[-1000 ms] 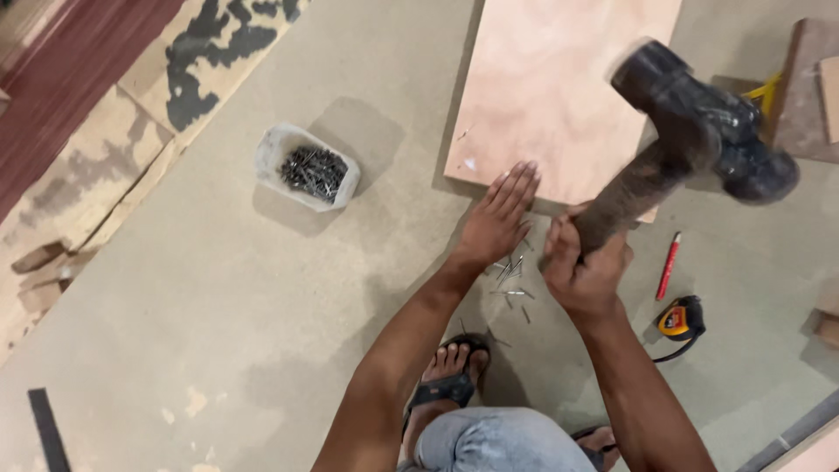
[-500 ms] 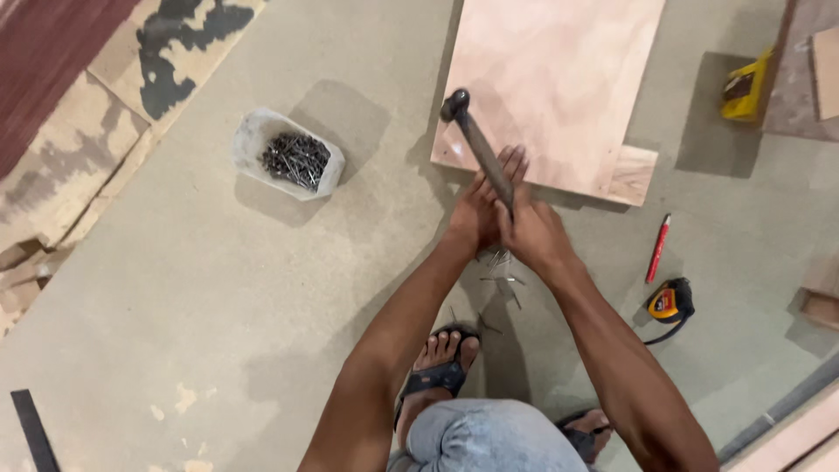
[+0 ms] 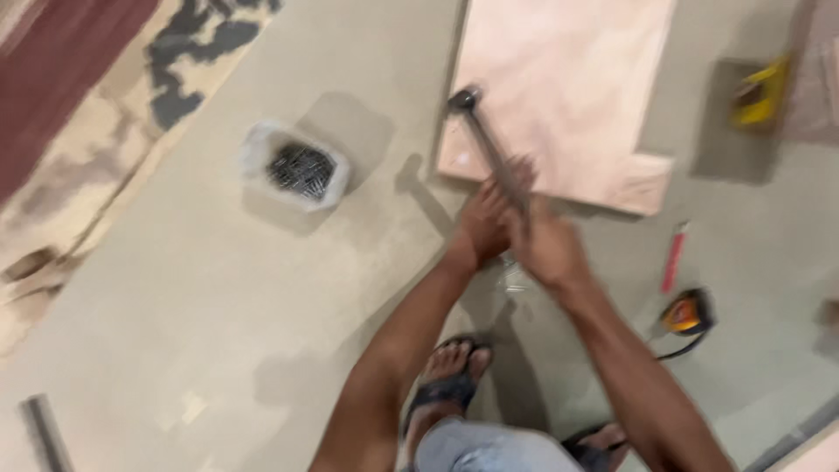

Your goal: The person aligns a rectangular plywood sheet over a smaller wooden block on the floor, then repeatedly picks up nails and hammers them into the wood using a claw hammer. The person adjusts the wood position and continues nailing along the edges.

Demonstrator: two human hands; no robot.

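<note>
Both hands' fingers grip the hammer (image 3: 489, 144), its head pointing up-left over plywood (image 3: 568, 79).

Board (image 3: 559, 87): pale pinkish-tan ply. Hammer (image 3: 485, 140) on its near-left corner: dark grey. Left of board, tub (image 3: 297, 170): clear, whitish, black nails inside. Right of board, box (image 3: 759, 92): yellow. Below board's right corner, pencil (image 3: 674, 258): red; tape (image 3: 686, 315): orange and black. Floor (image 3: 175, 288): grey-beige. Far left, mat (image 3: 61, 61): maroon, cream with dark blotches.
</note>
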